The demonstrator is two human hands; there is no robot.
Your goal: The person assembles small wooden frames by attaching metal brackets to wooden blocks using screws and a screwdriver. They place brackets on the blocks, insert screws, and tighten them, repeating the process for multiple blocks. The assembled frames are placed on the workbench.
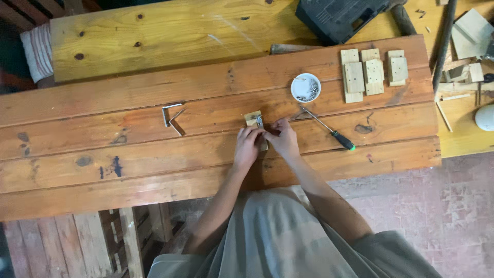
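Left hand (248, 146) and right hand (283, 139), fingers curled on small wooden block (253, 119)

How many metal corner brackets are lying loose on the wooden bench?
2: one L-shaped bracket and a second bracket touching it, left of the hands. Another may be hidden on the block under the fingers.

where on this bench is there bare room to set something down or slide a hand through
The widest bare patch is the left end of the bench, left of the metal brackets. Another runs between the brackets and the left hand. It is crowded around the small wood block, white dish of screws, screwdriver and drilled wood pieces near the right hand.
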